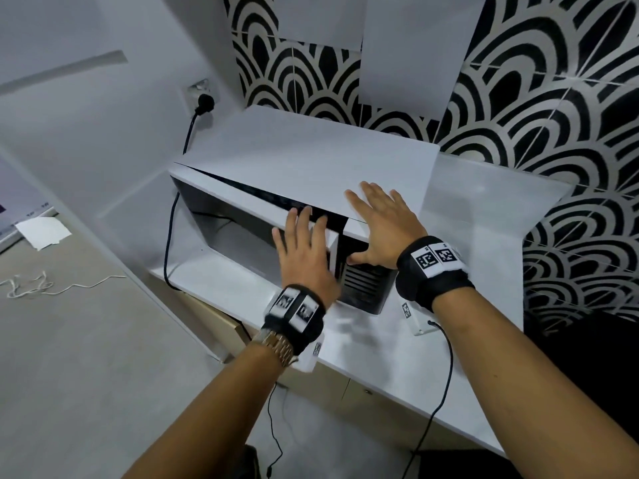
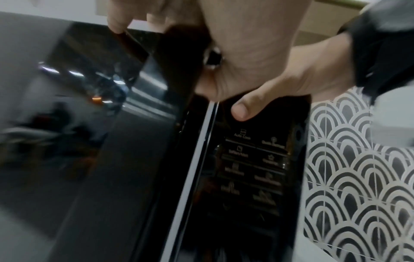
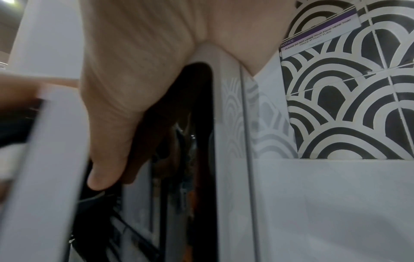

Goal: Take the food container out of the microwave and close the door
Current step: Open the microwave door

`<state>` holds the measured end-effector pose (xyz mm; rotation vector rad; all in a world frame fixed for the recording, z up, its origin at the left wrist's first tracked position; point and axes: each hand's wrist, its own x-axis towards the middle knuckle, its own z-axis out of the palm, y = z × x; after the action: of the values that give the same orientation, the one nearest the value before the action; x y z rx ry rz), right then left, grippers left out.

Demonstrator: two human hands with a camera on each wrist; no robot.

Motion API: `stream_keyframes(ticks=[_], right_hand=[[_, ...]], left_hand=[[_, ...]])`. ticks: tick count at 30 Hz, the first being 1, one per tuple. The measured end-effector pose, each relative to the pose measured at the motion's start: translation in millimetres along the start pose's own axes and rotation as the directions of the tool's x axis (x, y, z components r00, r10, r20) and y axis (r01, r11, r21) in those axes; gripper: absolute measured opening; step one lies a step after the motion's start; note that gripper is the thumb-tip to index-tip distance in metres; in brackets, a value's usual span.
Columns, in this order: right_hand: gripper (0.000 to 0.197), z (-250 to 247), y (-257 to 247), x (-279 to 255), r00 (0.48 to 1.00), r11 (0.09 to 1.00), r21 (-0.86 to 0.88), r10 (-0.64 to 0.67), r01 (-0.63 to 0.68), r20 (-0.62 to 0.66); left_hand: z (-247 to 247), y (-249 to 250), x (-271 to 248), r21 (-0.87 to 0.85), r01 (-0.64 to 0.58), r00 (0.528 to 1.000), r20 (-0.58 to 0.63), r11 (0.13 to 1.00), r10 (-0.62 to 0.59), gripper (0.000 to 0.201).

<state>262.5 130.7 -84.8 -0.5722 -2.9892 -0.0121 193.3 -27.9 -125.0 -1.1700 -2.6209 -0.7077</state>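
Seemingly the job stands at its very start or at its very end; the pictures do not settle which. One microwave sits on the white counter, pushed towards the back wall near the left end, and its door is slightly ajar along the top. The left hand lies against the door's right edge with straight fingers, gripping nothing. The right hand is spread flat over the microwave's top front corner, above the control panel, thumb hooked down onto the panel's face; it holds nothing either. No food container shows in any view: it may be behind the dark door glass, or already out and beyond the frames, so I cannot tell where it is. If it is inside, everything remains to be done; if out, only the last push on the door is left.

By count: one microwave, one door, two hands, one wall socket with one plug in it, one notice on the tiles.
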Motion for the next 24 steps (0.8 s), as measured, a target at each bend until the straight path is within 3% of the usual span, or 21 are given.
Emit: stream_keyframes(ticks=[2, 7, 12, 16, 20, 24], right_hand=[[0.122, -0.1, 0.8, 0.4, 1.0, 1.0, 0.007, 0.002, -0.002, 0.002], [0.124, -1.8, -1.2, -0.6, 1.0, 1.0, -0.008, 0.0, 0.0, 0.017], [0.123, -3.9, -7.1, -2.1, 0.999, 0.999, -0.026, 0.025, -0.025, 0.029], [0.113, -4.1, -20.3, -9.8, 0.998, 0.998, -0.04, 0.057, -0.056, 0.003], [0.096, 3.4, -35.7, -18.9, 0.992, 0.996, -0.042, 0.068, -0.073, -0.106], [0.09, 7.3, -37.9, -22.2, 0.985, 0.996, -0.038, 0.073, -0.079, -0.154]], left_hand=[[-8.2, -14.5, -20.0, -0.018, -0.027, 0.999, -0.029, 0.999, 0.027, 0.092], [-29.2, -18.9, -28.6, 0.052, -0.098, 0.992, 0.078, 0.994, 0.094, 0.099], [-46.0, -22.5, -34.9, 0.078, -0.145, 0.985, 0.111, 0.986, 0.136, 0.092], [-60.2, -23.2, -38.9, 0.055, -0.109, 0.983, 0.154, 0.993, 0.099, 0.081], [-74.0, -29.9, -52.2, -0.03, -0.054, 0.987, 0.151, 0.998, 0.058, 0.071], [-92.1, -37.8, -67.4, 0.051, 0.004, 0.986, 0.167, 0.999, -0.012, 0.071]])
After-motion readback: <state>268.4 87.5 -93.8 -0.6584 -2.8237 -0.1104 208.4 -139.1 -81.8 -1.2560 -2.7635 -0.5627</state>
